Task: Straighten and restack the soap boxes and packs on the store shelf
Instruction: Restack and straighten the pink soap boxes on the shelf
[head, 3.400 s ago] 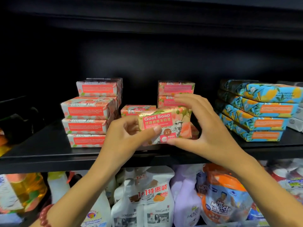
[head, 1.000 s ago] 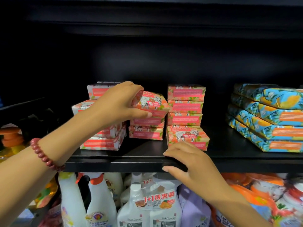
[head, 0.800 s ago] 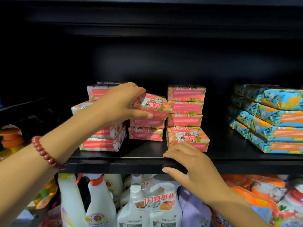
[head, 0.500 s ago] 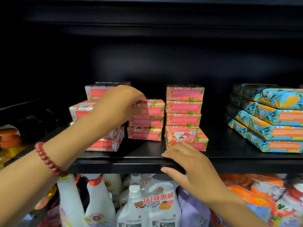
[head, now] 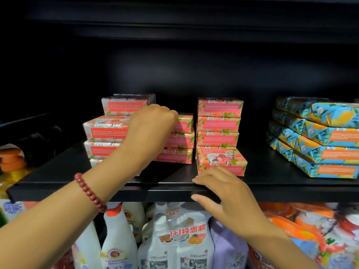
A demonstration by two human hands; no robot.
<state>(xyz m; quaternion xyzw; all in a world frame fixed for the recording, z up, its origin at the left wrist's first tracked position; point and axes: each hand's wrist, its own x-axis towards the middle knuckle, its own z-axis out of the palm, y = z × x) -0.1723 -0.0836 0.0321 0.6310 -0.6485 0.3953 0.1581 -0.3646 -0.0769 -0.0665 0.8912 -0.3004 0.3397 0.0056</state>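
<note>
Under both hands, a black shelf (head: 268, 168), wide and dark at the back. Far to the right of the right hand (head: 223, 195), a slanted stack of blue-and-orange packs (head: 326, 140), well apart from it. Below the wrists, on the lower tier, spray bottles (head: 120, 241) and a twin refill pack (head: 180, 247).

Behind and to the left of the left hand (head: 151, 129), a tall pile of pink soap boxes (head: 108, 131), layers out of line, lower ones partly hidden by the forearm. Straight beyond the right hand, a neat column of pink boxes (head: 218, 125), three high, with a single flat box (head: 221, 161) at its foot, goat picture upward, front edge just beside the right fingertips. Behind the left hand, a short stack of three (head: 182, 144), left ends covered by that hand.

Left knuckles against the left end of the top box (head: 184, 123); fingers curled out of sight behind the back of the hand, so no telling whether gripping or only pressing. Right hand slack on the shelf lip, fingers draped on top, thumb along the front face, clasping nothing. Round the left wrist, a red bead bracelet (head: 90, 192).
</note>
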